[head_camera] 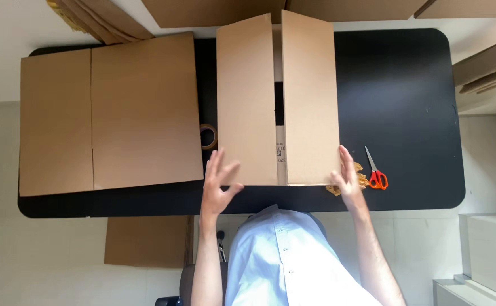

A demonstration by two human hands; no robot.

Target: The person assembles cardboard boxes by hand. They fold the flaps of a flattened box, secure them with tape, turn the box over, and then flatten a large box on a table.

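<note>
We find a box (278,99) standing on the black table (406,102), its two long flaps folded over the top with a narrow gap between them; through that gap we see only a dark strip and some small print we cannot make out. The left hand (218,184) hovers at the box's near left corner, fingers spread wide and gripping nothing; whether the fingertips touch the flap we cannot tell. The right hand (349,177) lies flat against the near right corner, fingers straight and together, pressing the side rather than closing on it; its palm side is hidden from us. Just beside that hand, scissors (376,173) with orange handles lie on the table, and between them a crumpled brown scrap (362,180) is mostly covered by the hand. A tape roll (208,136) sits between the box and a flat cardboard sheet (109,113) to the left, half hidden behind the sheet's edge. More cardboard pieces (214,11) run out of the top of the view, cut off, and another piece (146,241) lies on the floor under the table's near edge. The person's pale blue shirt (285,260) fills the lower centre and hides the table's near rim there.
</note>
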